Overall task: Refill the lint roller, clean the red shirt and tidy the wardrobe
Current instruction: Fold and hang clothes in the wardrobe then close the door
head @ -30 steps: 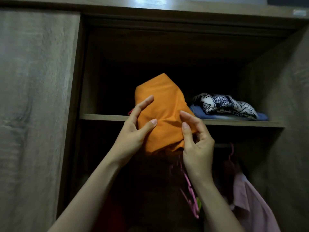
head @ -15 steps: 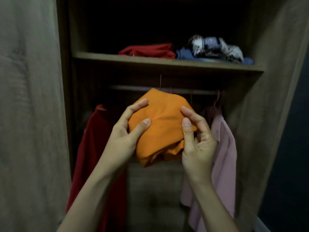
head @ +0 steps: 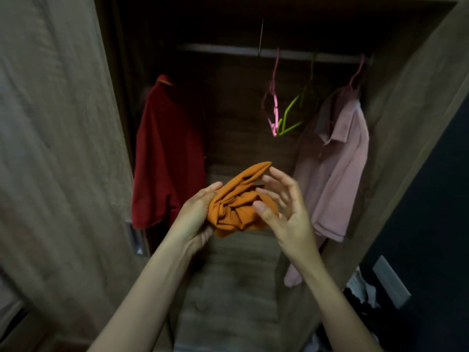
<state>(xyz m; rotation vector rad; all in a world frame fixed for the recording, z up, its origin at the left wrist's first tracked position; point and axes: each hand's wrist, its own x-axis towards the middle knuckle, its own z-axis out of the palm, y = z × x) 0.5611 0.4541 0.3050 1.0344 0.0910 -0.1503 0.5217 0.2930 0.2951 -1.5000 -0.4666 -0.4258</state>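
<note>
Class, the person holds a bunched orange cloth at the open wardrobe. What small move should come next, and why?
Probably the right hand should pinch the raised fold of the orange cloth and draw it open. The left hand grips the crumpled bundle, the right hand's fingers are spread beside it, and a pink hanger and green hanger hang empty.

Orange cloth [head: 236, 207] lower; R hand [head: 289, 212] loose.
</note>
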